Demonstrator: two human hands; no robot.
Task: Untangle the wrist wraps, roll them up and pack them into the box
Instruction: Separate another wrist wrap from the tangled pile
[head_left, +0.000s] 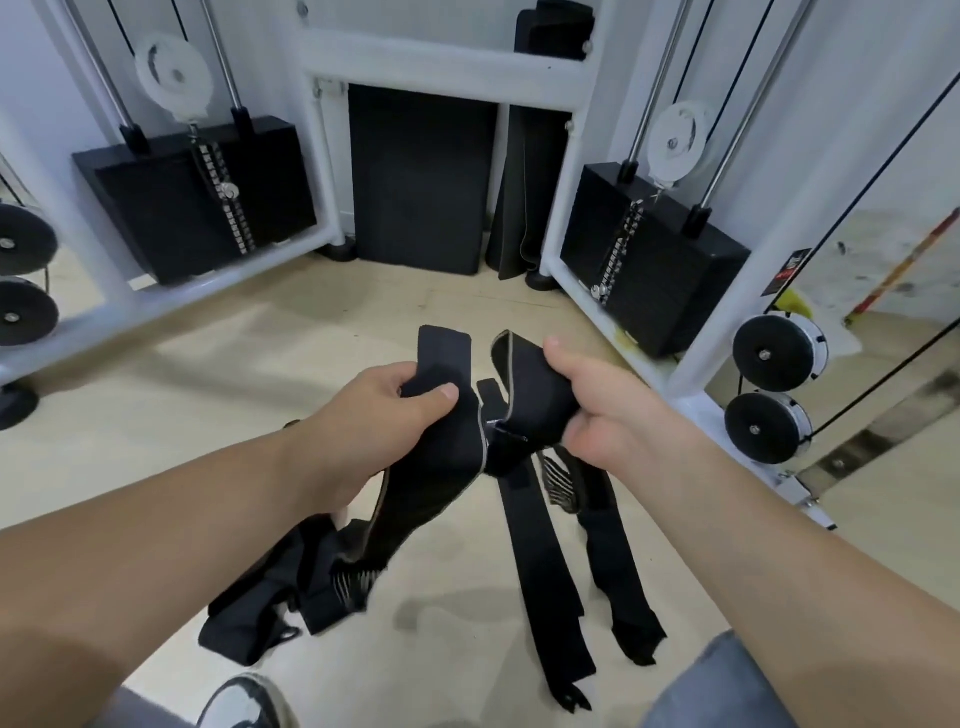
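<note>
We grip the tangled black fabric wrist wraps (498, 441) in both fists: left hand (374, 421) and right hand (597, 410) curled tight round them, tails dangling below over pale floor (311, 353).

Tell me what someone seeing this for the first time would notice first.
Dead centre, the left hand and right hand each grip a tangle of black wrist wraps, with loose ends hanging toward the pale floor. Behind stand the left weight stack and right weight stack, black blocks in a white frame.
</note>
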